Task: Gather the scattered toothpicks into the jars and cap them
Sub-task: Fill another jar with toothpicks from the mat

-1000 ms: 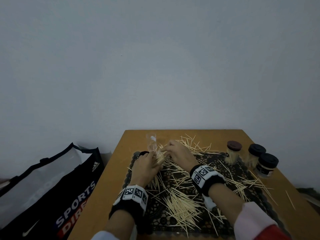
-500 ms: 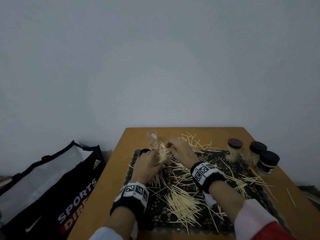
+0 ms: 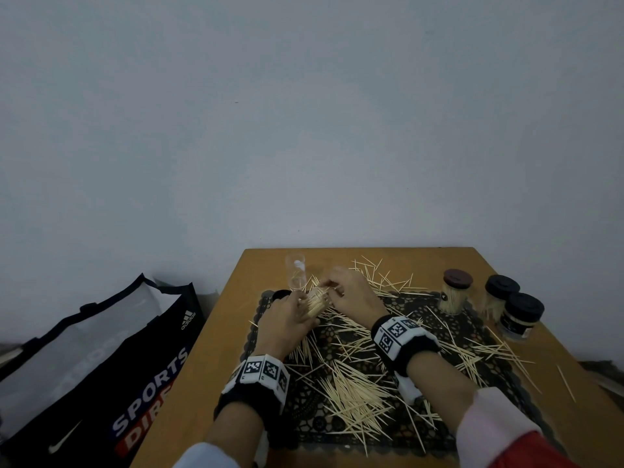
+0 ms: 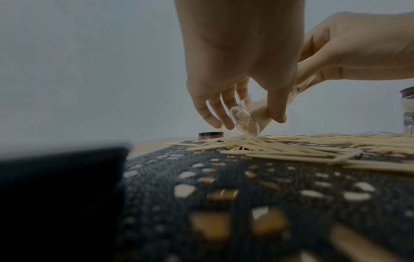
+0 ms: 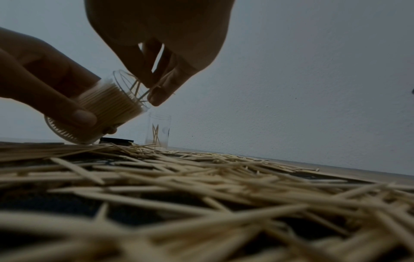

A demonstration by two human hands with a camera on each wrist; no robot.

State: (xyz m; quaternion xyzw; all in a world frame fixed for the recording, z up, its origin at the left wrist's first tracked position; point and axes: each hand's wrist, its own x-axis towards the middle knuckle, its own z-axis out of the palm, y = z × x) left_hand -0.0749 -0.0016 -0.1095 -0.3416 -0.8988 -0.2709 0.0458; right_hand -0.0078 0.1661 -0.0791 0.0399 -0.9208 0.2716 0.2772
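The left hand [image 3: 287, 319] is wrapped round a clear jar [image 5: 100, 111], tilted with its base on the lace mat [image 3: 422, 312] and its mouth up toward two o'clock, already well packed. The right hand [image 3: 351, 292], fingertips [image 5: 156, 97] pinched on a few toothpicks [image 5: 139, 86], feeds them into that mouth. Loose toothpicks [image 3: 351, 396] cover the mat from five to three o'clock; a second open jar [image 3: 297, 271] stands at eleven o'clock, three capped jars [image 3: 499, 298] at two. The sticks look light, stiff and sharp-tipped, likely best pinched mid-length in aligned bundles; the smooth jar is best gripped round its wall.
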